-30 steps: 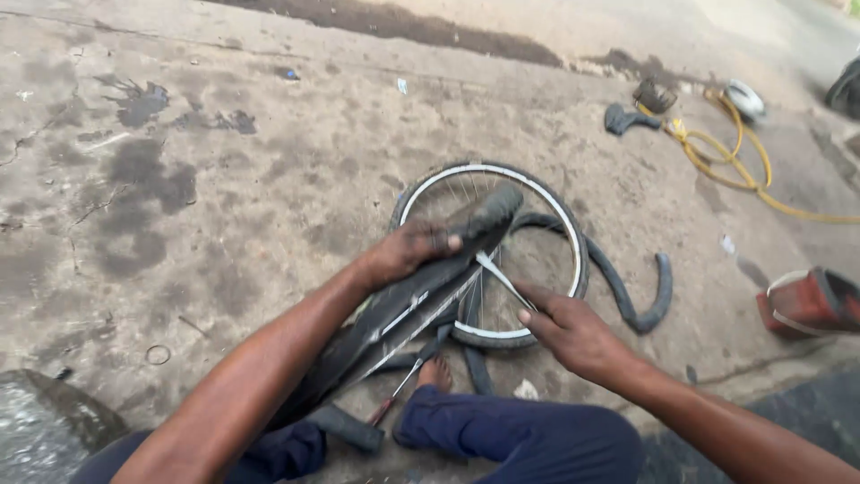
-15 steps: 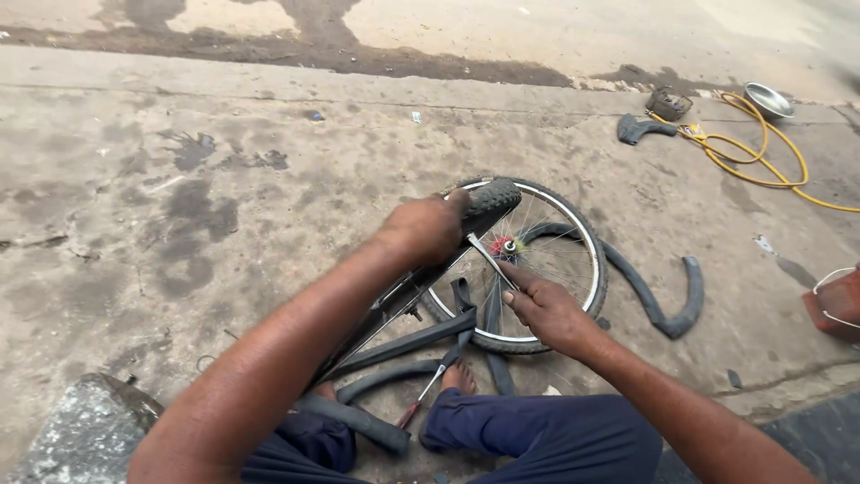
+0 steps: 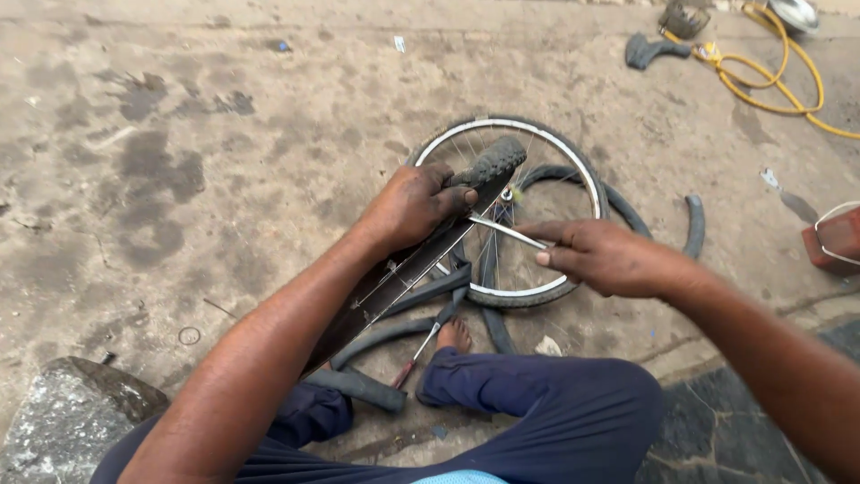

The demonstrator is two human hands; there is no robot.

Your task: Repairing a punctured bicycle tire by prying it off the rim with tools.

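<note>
A bicycle wheel with a silver rim [image 3: 573,157] lies on the concrete in front of me. A black knobbly tyre [image 3: 488,166] is partly pulled off it and stretches toward my lap. My left hand [image 3: 410,204] grips the tyre against the rim at its near left side. My right hand [image 3: 602,257] holds a thin metal lever [image 3: 503,230] whose tip points at the tyre under my left fingers. A black inner tube [image 3: 694,224] curls out to the right of the wheel.
A screwdriver-like tool [image 3: 423,345] lies by my bare foot [image 3: 454,336]. A yellow hose [image 3: 770,76] and a metal bowl [image 3: 795,12] sit at the far right. A grey stone [image 3: 63,417] is at the near left, a red object [image 3: 838,240] at the right edge.
My view has drawn closer to the wheel. My left hand stayed clamped on the tyre while my right hand shifted right and levelled the metal lever toward the rim.
</note>
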